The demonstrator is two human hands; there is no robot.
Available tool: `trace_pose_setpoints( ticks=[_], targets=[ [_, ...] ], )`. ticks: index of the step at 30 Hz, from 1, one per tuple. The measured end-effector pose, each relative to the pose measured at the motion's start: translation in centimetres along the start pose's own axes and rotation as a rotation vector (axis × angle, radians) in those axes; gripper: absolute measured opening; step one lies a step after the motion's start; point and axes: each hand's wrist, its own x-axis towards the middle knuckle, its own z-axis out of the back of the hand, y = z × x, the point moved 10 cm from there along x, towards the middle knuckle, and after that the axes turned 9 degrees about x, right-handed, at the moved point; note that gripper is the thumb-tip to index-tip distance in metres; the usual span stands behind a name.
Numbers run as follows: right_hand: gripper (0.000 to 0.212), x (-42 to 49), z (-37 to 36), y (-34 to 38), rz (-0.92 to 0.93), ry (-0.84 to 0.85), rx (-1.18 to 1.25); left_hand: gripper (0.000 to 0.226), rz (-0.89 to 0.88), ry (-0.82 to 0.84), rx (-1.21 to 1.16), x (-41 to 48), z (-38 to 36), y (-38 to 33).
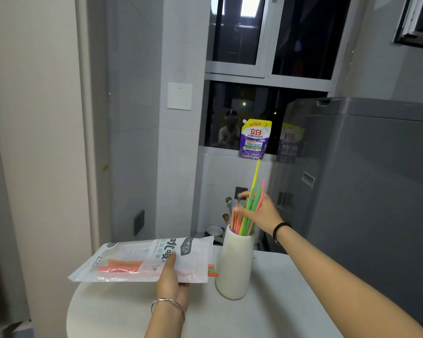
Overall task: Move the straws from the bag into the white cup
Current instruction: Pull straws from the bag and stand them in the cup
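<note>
A white ribbed cup (235,264) stands on the round white table (266,311). Several coloured straws (248,215) stick up out of it, green, yellow, pink and orange. My right hand (261,211) is above the cup with its fingers closed around that bunch of straws. My left hand (171,276) holds the translucent plastic straw bag (132,262) level just above the table, left of the cup. Orange and pink straws show inside the bag, and a few straw ends (212,270) poke out of its open right end, close to the cup.
A grey washing machine (364,191) stands right of the table. A purple and yellow detergent pouch (254,139) sits on the window ledge behind the cup. A wall and door frame close off the left side.
</note>
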Motion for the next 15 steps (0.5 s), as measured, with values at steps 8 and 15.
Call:
trace_pose_setpoints(
  ticks=[8,15],
  targets=[
    [0.029,0.0,-1.1,1.1,0.049,0.089,-0.16,0.048,-0.003,0.001,-0.007,0.0,0.0,0.0],
    [0.06,-1.0,-4.3,0.2,0.166,0.266,-0.685,0.048,0.017,0.007,-0.021,-0.2,-0.1,0.3]
  ],
)
